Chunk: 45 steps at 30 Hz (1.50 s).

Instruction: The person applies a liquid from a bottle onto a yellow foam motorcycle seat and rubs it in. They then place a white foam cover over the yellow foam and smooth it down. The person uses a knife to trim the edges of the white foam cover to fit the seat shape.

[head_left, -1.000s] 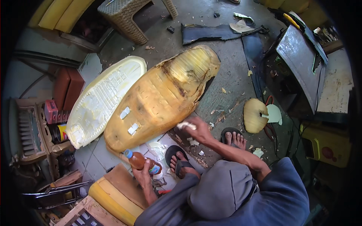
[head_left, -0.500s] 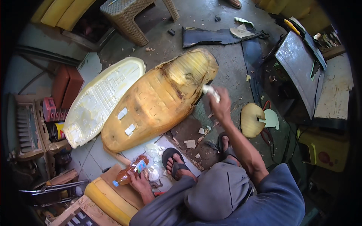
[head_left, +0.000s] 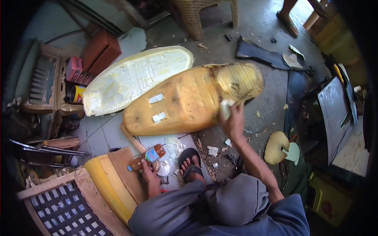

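Head view, from above: a dark grey floor [head_left: 271,92] fills the right and top of the room, strewn with scraps, while pale tiles [head_left: 98,135] cover the part around nine o'clock. Largest on it, at the centre, lies a long orange-tan foam seat [head_left: 179,104], its ridged end toward two o'clock. Beside it at ten o'clock rests a shallow cream-white shell [head_left: 136,80], ribbed inside. A wooden frame with a dark lattice [head_left: 69,206] stands at eight o'clock, a woven-pattern stool [head_left: 193,15] at twelve, another person's foot [head_left: 290,25] near half past one, and a rounded tan pad [head_left: 274,147] at four.

At seven o'clock the left hand [head_left: 150,175] is wrapped around a clear bottle [head_left: 152,154] holding reddish-brown liquid, its blue cap toward eight o'clock. A black-and-yellow can [head_left: 78,94] sits at half past nine, just beside the shell's end.

The right hand [head_left: 233,122], at three o'clock, is closed around a small whitish piece [head_left: 225,107] at the seat's near edge; blur makes contact there hard to confirm. Smallest are two white patches [head_left: 159,117] on the seat's top.
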### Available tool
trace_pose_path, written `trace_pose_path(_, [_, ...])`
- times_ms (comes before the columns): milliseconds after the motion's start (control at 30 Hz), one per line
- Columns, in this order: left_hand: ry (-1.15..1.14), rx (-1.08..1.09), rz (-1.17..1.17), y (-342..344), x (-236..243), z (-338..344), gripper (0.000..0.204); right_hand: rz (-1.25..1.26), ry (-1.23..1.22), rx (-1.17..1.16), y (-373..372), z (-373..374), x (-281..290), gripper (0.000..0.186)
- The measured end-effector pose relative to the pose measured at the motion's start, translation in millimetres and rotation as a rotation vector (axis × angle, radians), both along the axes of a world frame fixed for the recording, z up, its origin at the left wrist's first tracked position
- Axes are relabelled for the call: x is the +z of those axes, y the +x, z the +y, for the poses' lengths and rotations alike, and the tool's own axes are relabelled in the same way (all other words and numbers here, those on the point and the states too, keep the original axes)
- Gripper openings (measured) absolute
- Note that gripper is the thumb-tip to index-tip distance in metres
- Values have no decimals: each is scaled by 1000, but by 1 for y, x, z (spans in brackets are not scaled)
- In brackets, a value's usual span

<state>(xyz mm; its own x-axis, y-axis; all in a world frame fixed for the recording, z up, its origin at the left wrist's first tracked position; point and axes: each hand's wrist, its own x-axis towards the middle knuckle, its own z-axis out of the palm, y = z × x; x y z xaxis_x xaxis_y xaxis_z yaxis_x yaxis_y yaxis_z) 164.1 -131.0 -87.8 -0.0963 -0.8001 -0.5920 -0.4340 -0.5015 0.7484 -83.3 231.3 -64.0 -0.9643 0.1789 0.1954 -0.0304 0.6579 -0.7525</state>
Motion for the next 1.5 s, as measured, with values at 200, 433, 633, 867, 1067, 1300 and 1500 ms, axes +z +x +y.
trace_pose_path(200, [-17,-67,71,-9,-8,7,54,212,163,69,-74,8,9,49])
trace_pose_path(433, [-522,-338,-629,-14,52,17,61,48,-119,712,-64,-86,54,40])
trace_pose_path(633, [-834,-400,-224,-62,42,-7,47,120,110,1113,-50,-141,22,49])
trace_pose_path(867, [-387,-292,-22,-160,21,-97,67,-22,306,1021,-9,-69,14,51])
trace_pose_path(1067, [51,-520,71,-185,47,-31,80,-242,-113,556,-18,-2,45,36])
trace_pose_path(1300, [-8,-498,197,-170,78,-16,62,-459,-98,567,19,53,92,40])
trace_pose_path(1500, [216,-320,280,-150,46,-47,55,-450,163,445,45,180,102,39])
